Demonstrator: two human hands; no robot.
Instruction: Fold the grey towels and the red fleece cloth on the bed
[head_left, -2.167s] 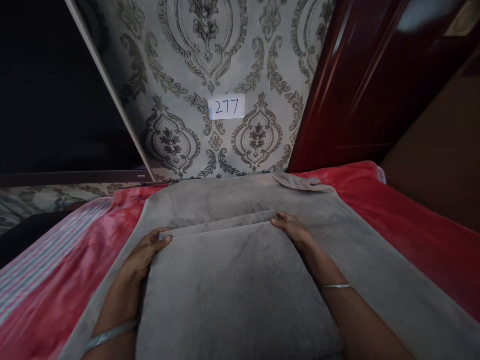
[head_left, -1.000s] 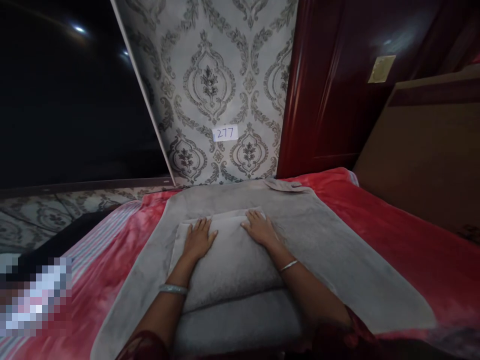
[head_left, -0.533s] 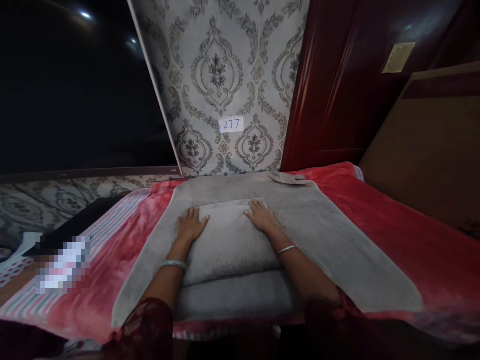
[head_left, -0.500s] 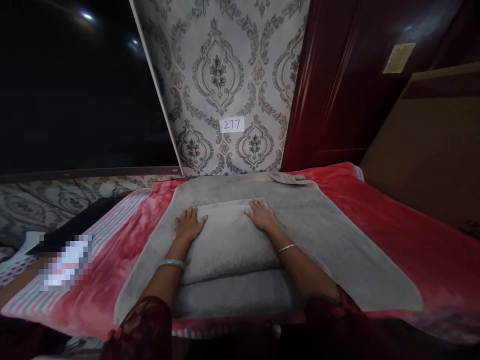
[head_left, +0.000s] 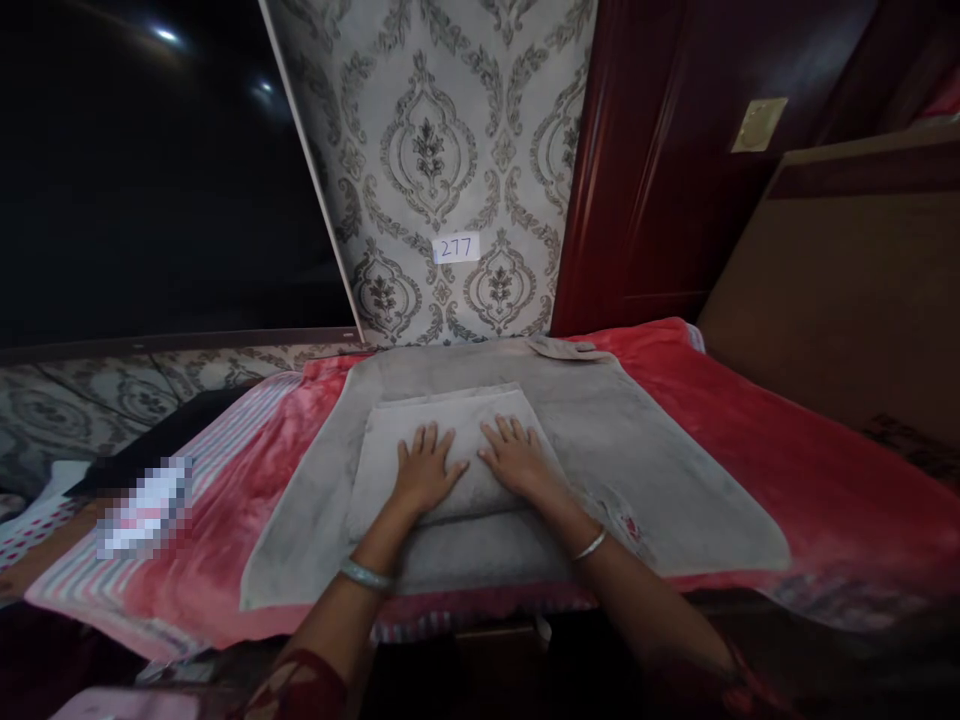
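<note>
A folded light-grey plush cloth (head_left: 382,470) lies in a neat rectangular stack in front of me. Spread flat on its upper face, left of the middle, is my left hand (head_left: 427,472), fingers apart. My right hand (head_left: 516,460) presses palm down on the right half of the same cloth, its fingers also spread. Neither hand grips anything. Underneath, a wide grey plush sheet (head_left: 645,450) is laid out, with a small folded flap (head_left: 566,349) at its far edge. The kind of the folded piece cannot be made out exactly.
A red blanket (head_left: 720,430) with striped edging covers the surface below. At the back stand a patterned wall (head_left: 495,150) and a dark screen (head_left: 165,180). A large cardboard box (head_left: 840,290) is on the right. Another person's arm (head_left: 49,548) shows at far left, beside a pixelated patch.
Both hands have slid from the folded cloth's far corners inward and nearer to me, so they now lie closer together on its top. The view has shifted slightly.
</note>
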